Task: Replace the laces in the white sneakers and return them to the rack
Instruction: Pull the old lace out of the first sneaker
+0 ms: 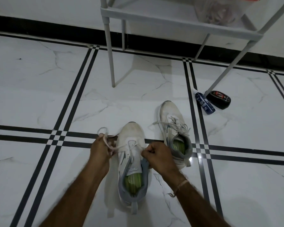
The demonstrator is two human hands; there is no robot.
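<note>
White lace [103,128] runs out to both sides of the near sneaker [131,133]. The shoe stands on the floor [39,95] with its heel toward the person and its toe pointing away, so the eyelets face up and both ends can be worked at once.

The left hand [100,148] is closed round one end just left of the shoe, fingers curled, with a loop of lace standing above the knuckles. The slack seems gathered there so it can be drawn taut. The right hand [157,154] is curled at the shoe's right side, pinching the other end near the top eyelets. It lies against the grey collar, which probably steadies the shoe against the pull. I judge the step to be lacing or snugging the upper eyelets. Whether this lace is the new one I cannot tell.

A second sneaker [170,112] sits just to the right, apart from the first, laced, its ends loose on the tile. It looks set aside within reach.

The rack [154,19] stands beyond the pair with a bag [218,10] on its shelf. Neither shoe is back on it yet. A bottle [204,104] and a black tin [219,99] lie touching by one rack leg, well apart from the hands.
</note>
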